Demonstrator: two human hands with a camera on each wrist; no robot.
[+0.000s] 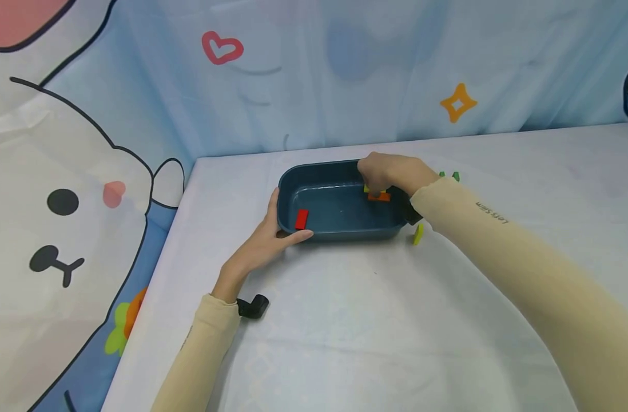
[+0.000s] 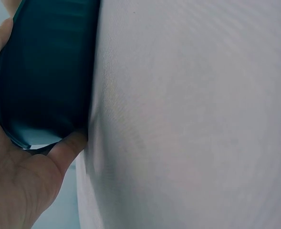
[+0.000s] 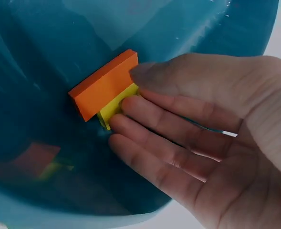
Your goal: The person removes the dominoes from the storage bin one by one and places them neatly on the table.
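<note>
A dark teal plastic basin [image 1: 340, 209] sits on the white cloth. Its left end is in my left hand [image 1: 262, 240], thumb along the front wall and fingers at the side; the left wrist view shows the thumb [image 2: 69, 150] low on the wall. Inside the basin's right end, my right hand [image 1: 391, 170] pinches an orange block [image 3: 107, 85] and a yellow block [image 3: 115, 107] lying against each other. The thumb is at the orange block's end, the fingertips at the yellow one. A red block [image 1: 301, 220] lies in the basin's left front corner.
Outside the basin, a yellow-green block [image 1: 418, 234] lies by its right front corner. Two small green pieces [image 1: 456, 175] show behind the right forearm. A patterned blue curtain [image 1: 345, 74] hangs along the table's back edge.
</note>
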